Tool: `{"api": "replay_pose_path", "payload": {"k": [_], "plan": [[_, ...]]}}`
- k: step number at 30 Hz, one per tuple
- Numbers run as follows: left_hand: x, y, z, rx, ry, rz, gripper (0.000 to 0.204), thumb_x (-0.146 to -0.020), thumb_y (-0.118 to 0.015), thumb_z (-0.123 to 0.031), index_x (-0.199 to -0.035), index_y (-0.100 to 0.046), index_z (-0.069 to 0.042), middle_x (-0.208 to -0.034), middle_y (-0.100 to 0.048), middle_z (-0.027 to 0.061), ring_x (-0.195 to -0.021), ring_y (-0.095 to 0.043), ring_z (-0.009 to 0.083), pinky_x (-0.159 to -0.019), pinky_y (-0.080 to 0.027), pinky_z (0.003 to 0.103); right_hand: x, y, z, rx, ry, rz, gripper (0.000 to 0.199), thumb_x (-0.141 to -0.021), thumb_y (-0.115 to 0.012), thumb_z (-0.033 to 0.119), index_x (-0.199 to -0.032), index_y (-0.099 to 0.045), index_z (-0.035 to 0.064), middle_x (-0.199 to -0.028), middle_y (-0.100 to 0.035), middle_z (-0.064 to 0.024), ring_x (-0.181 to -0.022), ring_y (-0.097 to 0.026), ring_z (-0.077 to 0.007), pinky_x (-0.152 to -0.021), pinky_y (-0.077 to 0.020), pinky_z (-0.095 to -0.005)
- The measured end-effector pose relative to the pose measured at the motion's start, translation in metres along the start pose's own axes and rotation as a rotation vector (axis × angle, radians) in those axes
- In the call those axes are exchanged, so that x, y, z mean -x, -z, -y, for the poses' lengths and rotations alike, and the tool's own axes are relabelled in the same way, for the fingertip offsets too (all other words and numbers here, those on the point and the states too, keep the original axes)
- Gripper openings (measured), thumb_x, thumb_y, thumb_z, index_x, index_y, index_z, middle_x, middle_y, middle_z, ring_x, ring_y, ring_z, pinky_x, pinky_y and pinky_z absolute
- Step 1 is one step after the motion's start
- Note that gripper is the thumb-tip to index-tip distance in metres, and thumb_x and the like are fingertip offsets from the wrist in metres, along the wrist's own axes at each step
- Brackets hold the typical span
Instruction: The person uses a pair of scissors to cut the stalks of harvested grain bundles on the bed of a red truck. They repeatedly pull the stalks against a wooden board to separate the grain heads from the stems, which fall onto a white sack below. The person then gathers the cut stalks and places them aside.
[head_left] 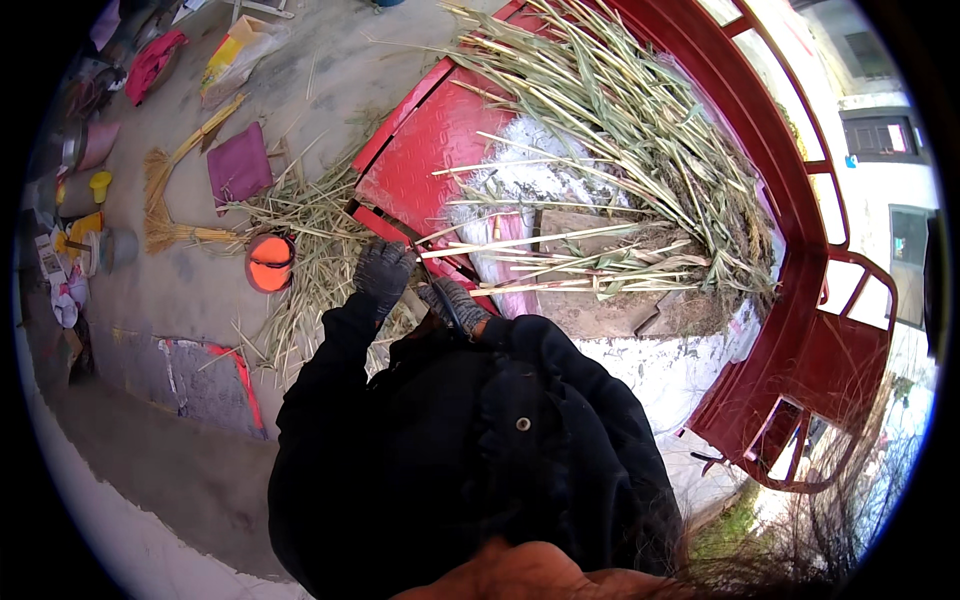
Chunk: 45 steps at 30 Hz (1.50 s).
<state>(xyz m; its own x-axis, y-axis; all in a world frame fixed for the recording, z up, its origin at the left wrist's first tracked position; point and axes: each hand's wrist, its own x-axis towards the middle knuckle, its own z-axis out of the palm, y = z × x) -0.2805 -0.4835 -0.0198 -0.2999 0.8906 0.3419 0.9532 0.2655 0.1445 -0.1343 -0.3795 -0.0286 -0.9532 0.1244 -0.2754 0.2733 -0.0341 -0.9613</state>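
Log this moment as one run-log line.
left hand: gloved, on red cart bed edge | right hand: gloved, beside stalks | grips: unclear

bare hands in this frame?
No: both the left hand and the right hand wear dark knit gloves, beside the pale stalks.

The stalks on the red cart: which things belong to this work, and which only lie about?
In use: left hand, right hand, both gloved, at the pale stalks; red cart bed.
Lying about: orange bucket, straw brooms, purple cloth.
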Motion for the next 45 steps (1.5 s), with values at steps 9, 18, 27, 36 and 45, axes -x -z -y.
{"api": "replay_pose_path", "payload": {"k": [9,18,27,36,45], "plan": [[0.037,-0.039,0.093,-0.444,0.582,0.496,0.018,-0.076,-0.051,-0.023,-0.086,-0.061,-0.011,-0.098,-0.056,0.0109,-0.079,-0.058,0.0281,-0.068,-0.047,0.040,0.042,0.062,-0.003,0.375,-0.125,0.061,0.028,-0.076,-0.064,0.026,-0.094,-0.056,0.0058,-0.076,-0.059,-0.0083,-0.073,-0.056,-0.0191,-0.067,-0.0438,-0.0329],[-0.130,-0.125,0.010,0.038,0.079,0.544,0.032,-0.072,-0.058,-0.024,-0.101,-0.055,-0.010,-0.097,-0.057,0.0112,-0.096,-0.053,0.0285,-0.078,-0.042,0.046,0.156,0.120,-0.047,0.098,-0.384,-0.699,0.031,-0.076,-0.064,0.025,-0.095,-0.054,0.0035,-0.074,-0.057,-0.0061,-0.065,-0.051,-0.0120,-0.059,-0.0426,-0.0271],[-0.161,-0.245,-0.054,0.027,0.100,0.835,0.020,-0.076,-0.049,-0.014,-0.092,-0.061,-0.011,-0.098,-0.059,0.0118,-0.096,-0.056,0.0225,-0.076,-0.044,0.043,0.239,0.103,-0.083,-0.717,-0.383,-1.183,0.023,-0.080,-0.059,0.017,-0.097,-0.053,0.0037,-0.066,-0.051,0.0027,-0.051,-0.043,-0.0045,-0.044,-0.0350,-0.0183],[-0.204,-0.137,-0.076,0.274,-0.069,0.599,0.026,-0.075,-0.054,-0.031,-0.083,-0.057,-0.006,-0.074,-0.059,0.0165,-0.070,-0.057,0.0335,-0.062,-0.044,0.044,0.243,0.117,-0.065,-0.808,-0.410,-1.192,0.023,-0.081,-0.057,0.017,-0.100,-0.052,0.0039,-0.066,-0.049,0.0024,-0.051,-0.040,-0.0054,-0.043,-0.0328,-0.0182],[-0.082,-0.197,-0.115,0.348,-0.184,0.949,0.041,-0.074,-0.057,-0.034,-0.101,-0.051,-0.003,-0.086,-0.058,0.0188,-0.080,-0.057,0.0333,-0.069,-0.044,0.043,0.208,0.152,-0.074,-0.300,-0.457,-1.088,0.039,-0.073,-0.067,0.019,-0.104,-0.051,0.0005,-0.080,-0.059,-0.0083,-0.074,-0.054,-0.0145,-0.068,-0.0444,-0.0290]]}}
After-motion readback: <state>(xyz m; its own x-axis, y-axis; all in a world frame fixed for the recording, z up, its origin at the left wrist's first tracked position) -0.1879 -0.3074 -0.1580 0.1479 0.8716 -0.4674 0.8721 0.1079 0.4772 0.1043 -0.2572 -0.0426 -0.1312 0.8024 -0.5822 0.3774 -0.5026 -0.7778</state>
